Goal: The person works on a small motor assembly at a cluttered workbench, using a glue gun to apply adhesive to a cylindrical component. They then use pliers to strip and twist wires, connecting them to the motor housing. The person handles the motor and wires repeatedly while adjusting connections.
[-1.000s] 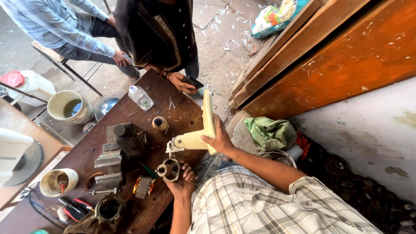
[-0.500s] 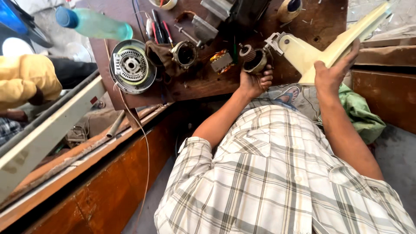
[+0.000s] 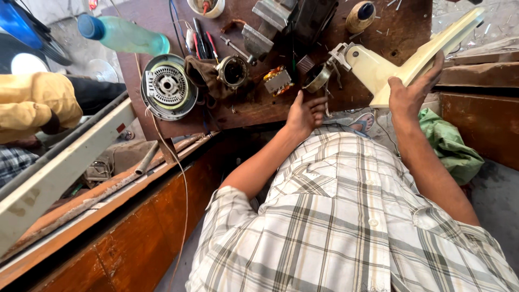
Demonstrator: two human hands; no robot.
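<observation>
My right hand [image 3: 409,90] grips the lower edge of a long cream plastic fan body [image 3: 378,67], which lies slanted across the right end of the brown wooden bench [image 3: 248,111]. A metal bracket and a round metal ring [image 3: 317,77] sit at the fan body's left end. My left hand [image 3: 304,113] rests at the bench's near edge just below that ring, with its fingers spread and nothing in it. A copper-wound stator [image 3: 278,81] lies to the left of the ring.
On the bench are a round grey motor cover [image 3: 167,86], a small motor housing [image 3: 233,70], a vise [image 3: 269,21], screwdrivers [image 3: 200,41], a tape roll [image 3: 361,15] and a green bottle [image 3: 127,35]. A green cloth [image 3: 450,144] lies at right. Another person's yellow sleeve [image 3: 33,101] is at left.
The view has swung round over the bench. My left hand has come off the metal ring and drawn back to the bench edge. My right hand keeps its hold on the fan body.
</observation>
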